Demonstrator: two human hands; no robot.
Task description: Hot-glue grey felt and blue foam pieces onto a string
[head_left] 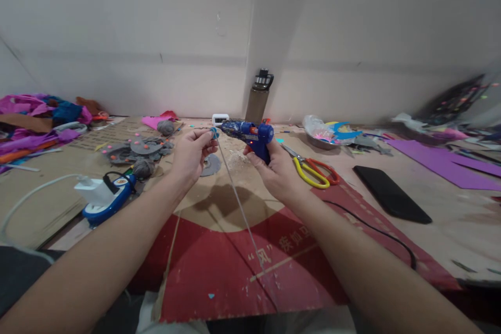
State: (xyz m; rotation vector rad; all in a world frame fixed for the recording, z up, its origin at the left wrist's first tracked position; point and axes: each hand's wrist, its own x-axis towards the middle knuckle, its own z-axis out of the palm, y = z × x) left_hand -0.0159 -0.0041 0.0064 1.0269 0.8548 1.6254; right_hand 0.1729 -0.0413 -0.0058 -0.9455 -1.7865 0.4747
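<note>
Red-printed cardboard (219, 271) is lying over the near edge of the tabletop (450, 209), and both forearms are reaching out across it. Above the middle of the sheet, the left hand (191, 154) is pinching a small teal piece (214, 132) between thumb and fingers (203, 138). A thin clear rod (242, 209) is running from that piece back toward the near edge. The right hand (274, 167) is gripping a blue glue gun (250, 133), its fingers (260, 159) curled tight around the handle. The nozzle is pointing left and almost touching the teal piece.

Judging from this, glue is going onto the piece. Doing it well means holding the nozzle steady at the join, squeezing gently for a small bead, and keeping the pinching fingertips clear of the hot tip. The gun's black cord (376, 229) is trailing toward the right near edge and needs slack. Yellow-and-red scissors (313, 169) and a black phone (391, 195) are lying to the right, well apart from the hands.
</note>
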